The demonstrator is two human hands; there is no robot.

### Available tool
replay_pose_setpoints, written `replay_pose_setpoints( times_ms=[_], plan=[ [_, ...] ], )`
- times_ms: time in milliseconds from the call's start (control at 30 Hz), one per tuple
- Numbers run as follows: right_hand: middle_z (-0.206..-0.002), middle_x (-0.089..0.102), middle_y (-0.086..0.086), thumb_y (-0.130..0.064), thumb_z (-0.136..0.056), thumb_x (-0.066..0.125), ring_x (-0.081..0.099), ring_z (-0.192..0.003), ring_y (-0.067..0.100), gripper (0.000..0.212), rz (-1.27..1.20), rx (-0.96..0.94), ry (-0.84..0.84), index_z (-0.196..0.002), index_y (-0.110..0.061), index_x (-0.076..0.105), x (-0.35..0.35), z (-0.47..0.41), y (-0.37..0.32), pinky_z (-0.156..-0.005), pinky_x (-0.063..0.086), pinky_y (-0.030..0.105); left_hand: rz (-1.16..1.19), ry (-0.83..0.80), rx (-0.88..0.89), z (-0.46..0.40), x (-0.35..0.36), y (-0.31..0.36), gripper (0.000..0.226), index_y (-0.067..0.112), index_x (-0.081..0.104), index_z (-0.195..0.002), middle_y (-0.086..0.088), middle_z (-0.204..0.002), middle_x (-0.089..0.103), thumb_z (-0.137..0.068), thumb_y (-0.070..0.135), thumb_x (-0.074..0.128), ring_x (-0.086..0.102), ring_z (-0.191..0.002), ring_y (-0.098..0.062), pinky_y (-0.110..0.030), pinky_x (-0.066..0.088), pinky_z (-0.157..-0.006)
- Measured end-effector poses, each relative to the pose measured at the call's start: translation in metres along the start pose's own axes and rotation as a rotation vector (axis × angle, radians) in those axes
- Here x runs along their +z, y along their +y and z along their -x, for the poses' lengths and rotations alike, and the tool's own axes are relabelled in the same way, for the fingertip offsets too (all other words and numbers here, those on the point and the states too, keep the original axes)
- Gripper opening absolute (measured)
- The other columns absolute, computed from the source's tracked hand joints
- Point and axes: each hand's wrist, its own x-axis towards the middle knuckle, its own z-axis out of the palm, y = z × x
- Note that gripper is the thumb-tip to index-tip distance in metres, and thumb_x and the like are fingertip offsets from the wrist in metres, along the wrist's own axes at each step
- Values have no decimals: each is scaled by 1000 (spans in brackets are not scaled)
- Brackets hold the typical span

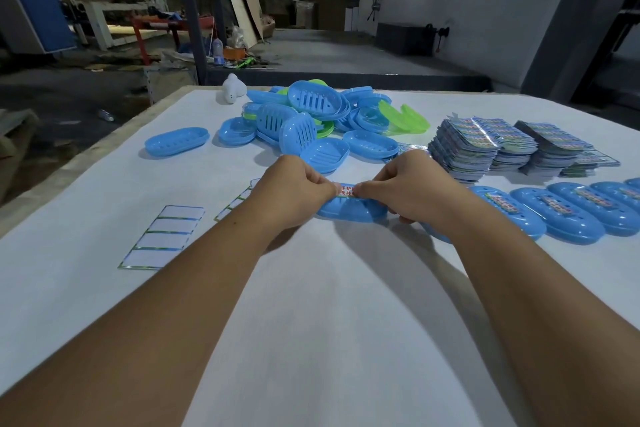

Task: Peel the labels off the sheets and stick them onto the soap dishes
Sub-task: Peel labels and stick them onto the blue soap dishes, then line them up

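A blue soap dish (349, 211) lies upside down on the white table in front of me. A label (346, 190) with red print lies across its top. My left hand (294, 189) pinches the label's left end and my right hand (405, 185) pinches its right end, both with fingers curled over the dish. To the right stands a row of blue dishes (561, 215) with labels on them. Stacks of label sheets (485, 146) rise behind that row.
A heap of blue and green soap dishes (311, 118) lies at the table's far middle, one lone blue dish (176, 141) to its left. Two peeled backing sheets (162, 236) lie left of my arms. A white object (232, 88) stands near the far edge.
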Motion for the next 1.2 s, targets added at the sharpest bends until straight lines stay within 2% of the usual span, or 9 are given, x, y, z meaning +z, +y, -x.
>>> replay_pose_setpoints(
  times_ms=[100, 300, 467, 600, 733, 933, 1033, 1100, 1200],
  plan=[
    [-45, 50, -1, -43, -74, 83, 43, -39, 17, 38, 1, -1, -1, -67, -7, 74, 0, -1, 0, -49, 43, 27, -32, 12, -6, 0, 1, 0, 21, 23, 75, -65, 6, -58, 66, -79, 38, 77, 57, -61, -13, -30, 47, -64],
    [-46, 57, 0, -44, -74, 82, 47, -41, 18, 34, 69, -35, 28, -63, -13, 72, 3, -1, -1, -54, 47, 30, -203, 67, -4, 1, 2, 6, 21, 25, 70, -62, 9, -66, 68, -72, 43, 73, 65, -75, -14, -29, 53, -69],
    [-50, 63, 5, -44, -77, 75, 56, -48, 20, 41, 227, -98, 110, -52, -14, 62, 7, 3, -3, -51, 43, 28, -367, 165, 35, 2, 6, 11, 25, 25, 68, -65, 7, -71, 67, -71, 50, 68, 64, -75, -18, -30, 51, -67],
    [-47, 49, 3, -44, -80, 67, 52, -53, 25, 49, 349, -119, 164, -49, -11, 49, 13, 1, -7, -48, 31, 28, -486, 218, 102, 0, 11, 12, 30, 25, 66, -67, 4, -72, 65, -76, 54, 63, 63, -76, -24, -30, 45, -62],
    [-58, 47, 3, -51, -80, 64, 50, -61, 28, 47, 436, -126, 177, -60, -12, 47, 13, -3, -7, -49, 29, 28, -567, 260, 170, 0, 13, 10, 30, 28, 62, -73, 6, -74, 59, -78, 58, 59, 59, -80, -26, -31, 37, -60],
    [-60, 50, 0, -69, -77, 63, 51, -59, 21, 58, 507, -65, 168, -62, -15, 48, 6, -5, -3, -49, 28, 28, -633, 275, 211, -1, 13, 10, 31, 29, 60, -80, 5, -78, 59, -80, 60, 56, 56, -79, -25, -32, 35, -61],
    [-70, 61, -1, -70, -78, 64, 60, -72, 23, 55, 502, -100, 154, -69, -15, 60, 5, -4, -2, -53, 37, 29, -660, 280, 218, 1, 11, 10, 33, 29, 57, -86, 6, -76, 52, -83, 62, 55, 54, -78, -24, -32, 35, -61],
    [-88, 65, -4, -63, -81, 68, 60, -85, 19, 45, 448, -192, 145, -84, -18, 65, 4, -3, -3, -68, 48, 34, -614, 241, 193, 3, 10, 8, 29, 31, 53, -90, 7, -76, 47, -85, 60, 54, 52, -78, -24, -33, 35, -64],
    [-108, 64, -8, -52, -85, 71, 58, -100, 14, 40, 296, -347, 86, -114, -25, 65, 7, 0, -5, -83, 45, 30, -486, 197, 148, 3, 9, 6, 19, 32, 51, -93, 9, -76, 46, -92, 50, 51, 53, -79, -24, -33, 37, -67]
  ],
)
